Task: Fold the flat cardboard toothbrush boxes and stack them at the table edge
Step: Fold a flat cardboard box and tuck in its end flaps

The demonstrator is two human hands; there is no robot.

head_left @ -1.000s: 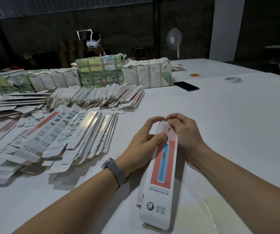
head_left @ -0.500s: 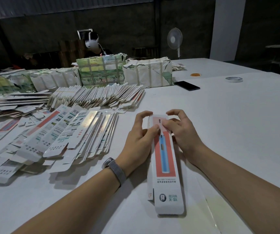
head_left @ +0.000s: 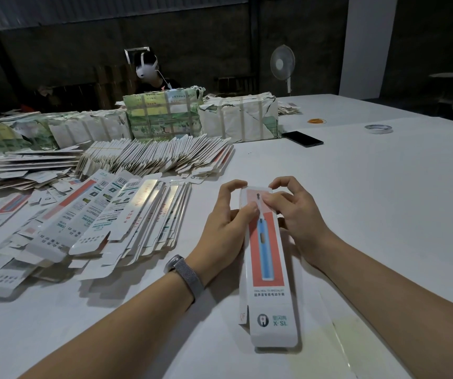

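Both hands, left hand (head_left: 226,228) & right hand (head_left: 295,214), pinch the long white-and-red cardboard toothbrush box (head_left: 267,258) at its far end w/ curled fingers; person should press thumbs evenly so end flap seats square.

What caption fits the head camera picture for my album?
Both hands, left hand and right hand, pinch a toothbrush box on the white table.

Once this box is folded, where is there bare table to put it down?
Free: the wide strip right of the box, between the right hand and the tape roll, and the patch between the phone and the hands. Also the near table under the left forearm. Crowded: the whole left side, covered by flat boxes and bundles.
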